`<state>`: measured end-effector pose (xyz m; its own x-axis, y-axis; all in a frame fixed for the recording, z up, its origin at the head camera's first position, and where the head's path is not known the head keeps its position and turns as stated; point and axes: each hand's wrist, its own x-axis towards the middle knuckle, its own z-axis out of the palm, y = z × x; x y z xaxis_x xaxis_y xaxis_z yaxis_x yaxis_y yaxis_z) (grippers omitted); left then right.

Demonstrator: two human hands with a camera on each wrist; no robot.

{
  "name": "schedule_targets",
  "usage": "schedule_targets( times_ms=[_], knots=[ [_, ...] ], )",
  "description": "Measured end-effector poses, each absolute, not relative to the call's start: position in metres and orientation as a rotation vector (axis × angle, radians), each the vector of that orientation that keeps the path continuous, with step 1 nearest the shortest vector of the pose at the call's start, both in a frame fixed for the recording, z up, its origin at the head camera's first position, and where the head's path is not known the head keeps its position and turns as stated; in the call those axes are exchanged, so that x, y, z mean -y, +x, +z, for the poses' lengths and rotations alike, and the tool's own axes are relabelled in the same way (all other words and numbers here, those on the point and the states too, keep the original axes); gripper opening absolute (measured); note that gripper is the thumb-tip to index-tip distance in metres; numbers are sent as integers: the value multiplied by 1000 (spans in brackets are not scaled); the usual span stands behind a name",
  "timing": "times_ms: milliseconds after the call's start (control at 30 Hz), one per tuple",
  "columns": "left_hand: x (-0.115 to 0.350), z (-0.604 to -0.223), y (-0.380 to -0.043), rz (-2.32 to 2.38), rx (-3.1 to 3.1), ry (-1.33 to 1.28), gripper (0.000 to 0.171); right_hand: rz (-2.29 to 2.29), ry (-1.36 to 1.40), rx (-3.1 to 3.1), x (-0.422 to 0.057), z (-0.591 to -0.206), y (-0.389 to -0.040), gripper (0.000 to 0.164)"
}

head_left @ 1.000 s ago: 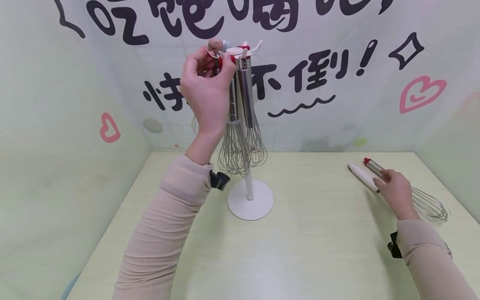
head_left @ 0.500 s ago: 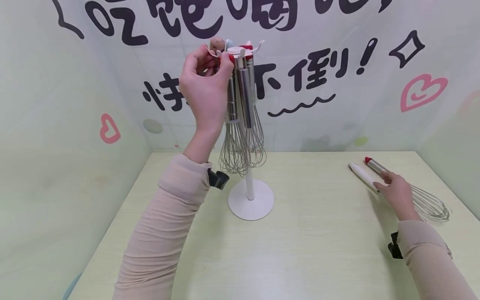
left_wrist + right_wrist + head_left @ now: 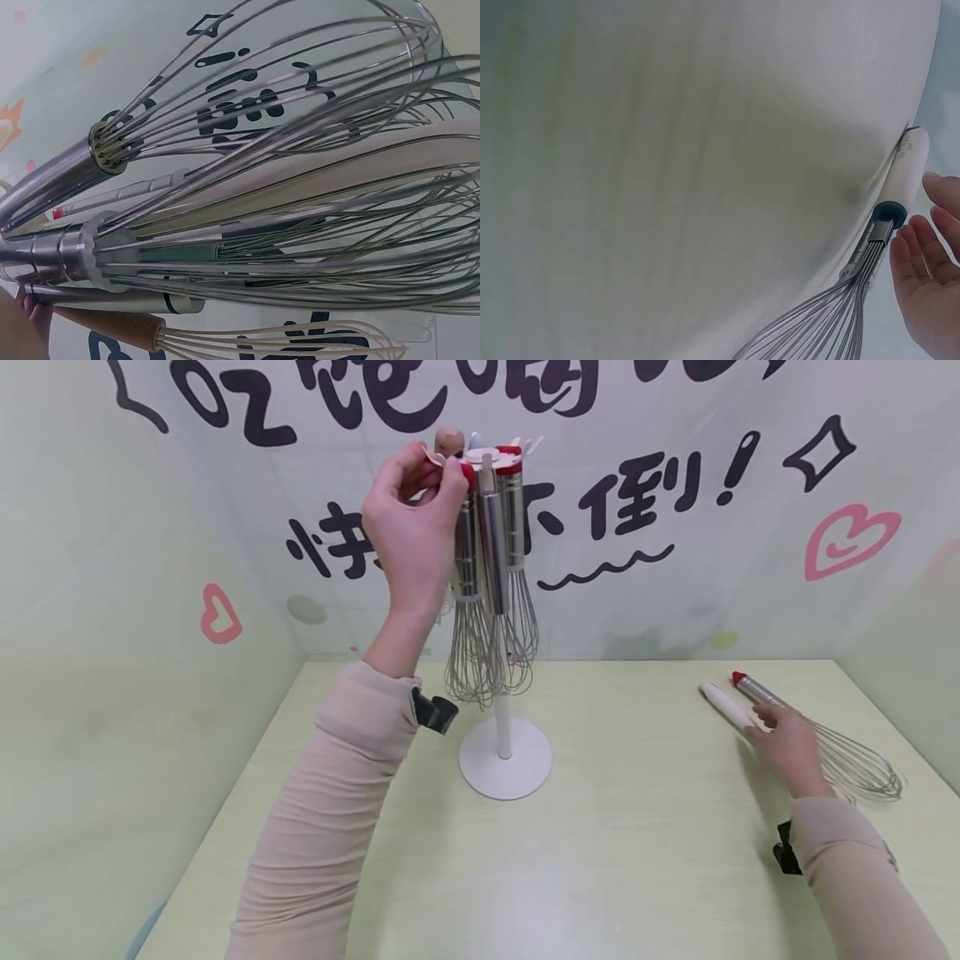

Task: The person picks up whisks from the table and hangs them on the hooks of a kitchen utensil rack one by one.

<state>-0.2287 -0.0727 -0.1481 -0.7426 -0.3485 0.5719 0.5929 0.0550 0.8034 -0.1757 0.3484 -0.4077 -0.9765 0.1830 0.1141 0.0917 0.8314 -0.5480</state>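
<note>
A white stand (image 3: pixel 474 758) holds several hanging whisks (image 3: pixel 467 556) below its hooked top. My left hand (image 3: pixel 415 518) pinches a white hook at the left of that top, with the thumb beside a whisk's red end (image 3: pixel 468 477). In the left wrist view, a metal-handled whisk (image 3: pixel 45 255) hangs close to the fingers. My right hand (image 3: pixel 789 747) is at the table's right side, by a white-handled whisk (image 3: pixel 724 703). In the right wrist view its relaxed, spread fingers (image 3: pixel 930 251) lie beside the white handle (image 3: pixel 904 169); contact is unclear.
A metal whisk with a red tip (image 3: pixel 757 691) lies behind the right hand, its wires (image 3: pixel 855 760) reaching right. A wooden-handled whisk (image 3: pixel 124 326) hangs among the others on the stand. A printed cloth wall (image 3: pixel 585 627) stands behind the table (image 3: pixel 615 860).
The rack's top has turned a little; the rear red-ended whisk and the wooden end have shifted right. My left hand stays at the top. The right hand has hardly moved.
</note>
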Motion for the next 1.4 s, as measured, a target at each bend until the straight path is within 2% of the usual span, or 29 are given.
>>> schedule_targets(
  times_ms=[1000, 1400],
  knots=[
    [79, -148, -239, -1877, 1737, -354, 36, 785, -197, 2881, -347, -415, -175, 39],
    [81, -152, -239, -1923, 1748, -367, 42, 730, -160, 2908, -346, -414, -173, 36]
  ],
)
